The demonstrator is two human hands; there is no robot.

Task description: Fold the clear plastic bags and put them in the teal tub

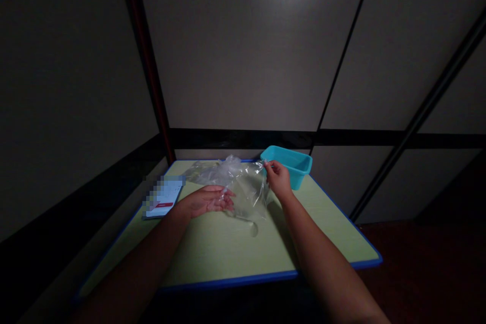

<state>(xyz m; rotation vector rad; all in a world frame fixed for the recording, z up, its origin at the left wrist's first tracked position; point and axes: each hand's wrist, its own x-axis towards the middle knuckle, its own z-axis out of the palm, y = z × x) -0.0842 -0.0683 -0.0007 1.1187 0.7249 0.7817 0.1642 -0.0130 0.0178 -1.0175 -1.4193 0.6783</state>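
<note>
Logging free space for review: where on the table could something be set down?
Bare table: the front, between the spoon-like utensil and near edge; also the right, between right forearm, turquoise basket and right edge. Crowded: the middle and back, with clear plastic, left hand and right hand; a flat item occupies the left.

- Left hand (208, 201): bare, with slim fingers, their outlines blurred toward the tips.
- Right hand (279, 179): bare, compact, rounded at the back.
- Left forearm (152, 250): bare, slender-wristed, widening into shadow.
- Right forearm (321, 255): bare, smooth, likewise tapering to the wrist.
</note>
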